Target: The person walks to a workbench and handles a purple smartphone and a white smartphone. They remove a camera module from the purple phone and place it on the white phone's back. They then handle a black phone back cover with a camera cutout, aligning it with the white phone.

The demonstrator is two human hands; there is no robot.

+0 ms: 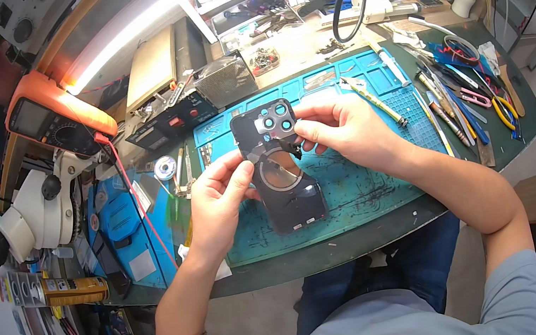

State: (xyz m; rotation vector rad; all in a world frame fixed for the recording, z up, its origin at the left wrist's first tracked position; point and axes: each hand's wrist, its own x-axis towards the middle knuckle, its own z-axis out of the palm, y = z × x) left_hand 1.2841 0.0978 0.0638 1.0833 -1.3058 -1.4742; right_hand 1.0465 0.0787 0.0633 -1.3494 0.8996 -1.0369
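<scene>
A black smartphone back panel is held up over the blue repair mat, tilted slightly. Several round camera lens openings are at its top and a copper-coloured ring coil sits in its middle. My left hand pinches the panel's left edge between thumb and fingers. At the upper right edge, beside the lenses, my right hand is closed in a pinch. A small dark piece shows under its fingertips; I cannot tell whether it is attached to the panel.
An orange multimeter and a white microscope arm stand at the left. Behind the mat is a black box with a red switch. Tweezers, pliers and other hand tools crowd the right. A green-handled tool lies on the mat.
</scene>
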